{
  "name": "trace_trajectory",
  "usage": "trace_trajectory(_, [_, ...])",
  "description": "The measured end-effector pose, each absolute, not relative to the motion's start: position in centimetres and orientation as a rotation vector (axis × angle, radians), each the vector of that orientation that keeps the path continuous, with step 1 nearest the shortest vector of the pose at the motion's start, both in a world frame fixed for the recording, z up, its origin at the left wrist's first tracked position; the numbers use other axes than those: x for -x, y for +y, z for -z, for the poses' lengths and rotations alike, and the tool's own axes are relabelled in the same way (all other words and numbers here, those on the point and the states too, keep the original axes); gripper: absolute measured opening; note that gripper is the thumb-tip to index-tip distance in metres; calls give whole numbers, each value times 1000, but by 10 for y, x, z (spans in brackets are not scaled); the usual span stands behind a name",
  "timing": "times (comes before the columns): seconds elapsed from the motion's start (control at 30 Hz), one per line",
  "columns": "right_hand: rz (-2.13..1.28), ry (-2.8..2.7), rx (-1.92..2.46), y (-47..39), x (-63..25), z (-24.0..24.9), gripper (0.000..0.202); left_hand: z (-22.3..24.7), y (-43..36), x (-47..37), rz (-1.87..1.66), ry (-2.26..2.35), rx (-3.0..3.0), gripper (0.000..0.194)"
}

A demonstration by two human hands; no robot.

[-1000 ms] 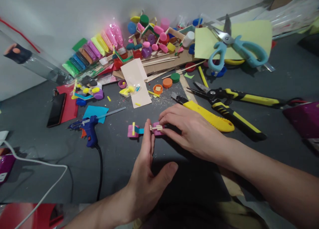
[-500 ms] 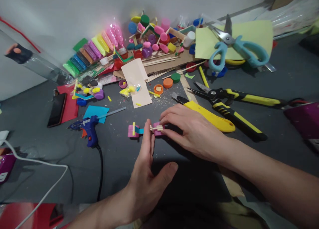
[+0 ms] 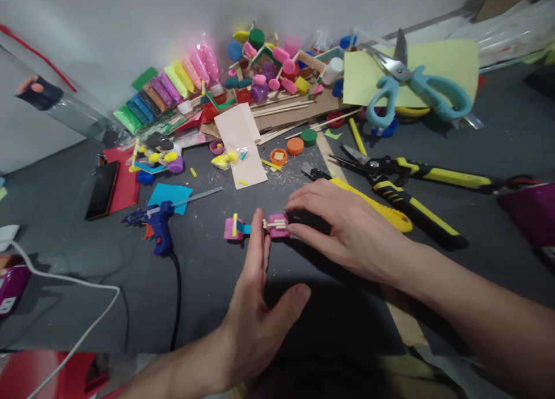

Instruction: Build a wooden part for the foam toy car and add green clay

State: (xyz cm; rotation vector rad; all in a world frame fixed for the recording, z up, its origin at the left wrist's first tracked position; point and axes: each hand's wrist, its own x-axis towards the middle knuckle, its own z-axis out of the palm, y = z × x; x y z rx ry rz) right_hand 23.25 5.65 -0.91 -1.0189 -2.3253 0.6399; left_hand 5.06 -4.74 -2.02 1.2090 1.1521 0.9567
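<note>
A small craft model with two pink end pieces (image 3: 278, 226), a blue paper strip and short stick pieces lies on the dark table. My left hand (image 3: 255, 295) stands on edge across its middle, fingers straight and thumb spread away. The left fingers hide part of the blue strip. At the model's right end, my right hand (image 3: 347, 225) has its thumb and fingertips bent against the edge of the pink piece. A yellow stick piece (image 3: 235, 225) lies across the left pink end.
Left of the hands lies a blue hot glue gun (image 3: 160, 228) on blue paper. A yellow utility knife (image 3: 390, 215), black-and-yellow pliers (image 3: 437, 172) and scissors (image 3: 401, 72) lie to the right. Clay packs (image 3: 162, 92), bottle caps and sticks crowd the back.
The whole view has shifted slightly to the right. Both hands keep nearly the same pose at the model, which stays in place.
</note>
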Motion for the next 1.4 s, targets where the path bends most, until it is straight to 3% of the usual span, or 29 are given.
trace_trajectory(0.2, [-595, -2450, 1061, 53, -231, 13, 43, 22, -53, -49, -941, 1261, -1291, 94])
trace_trajectory(0.4, [-570, -2466, 1086, 51, -222, 19, 23, 24, -59, -48, -910, 1344, -1403, 93])
trace_trajectory(0.67, [-471, -2456, 1095, 55, -225, 17, 20, 2, -80, -46, -933, 1287, -1438, 87])
trace_trajectory(0.93, [-376, -2470, 1068, 59, -229, 21, 28, -2, -59, -17, -1309, 1480, -1630, 77])
trace_trajectory(1.07, [-334, -2464, 1060, 63, -228, 22, 22, 4, -19, 18, -885, 1710, -1939, 79])
trace_trajectory(1.17, [-300, -2451, 1068, 65, -226, 24, 22, 7, 2, 29, -639, 1671, -2078, 64])
trace_trajectory(1.3, [-265, -2426, 1070, 67, -225, 26, 23, 10, 18, 23, -577, 1607, -2175, 32])
trace_trajectory(1.4, [-253, -2386, 1068, 68, -228, 27, 30, 14, 25, 18, -582, 1586, -2210, 24])
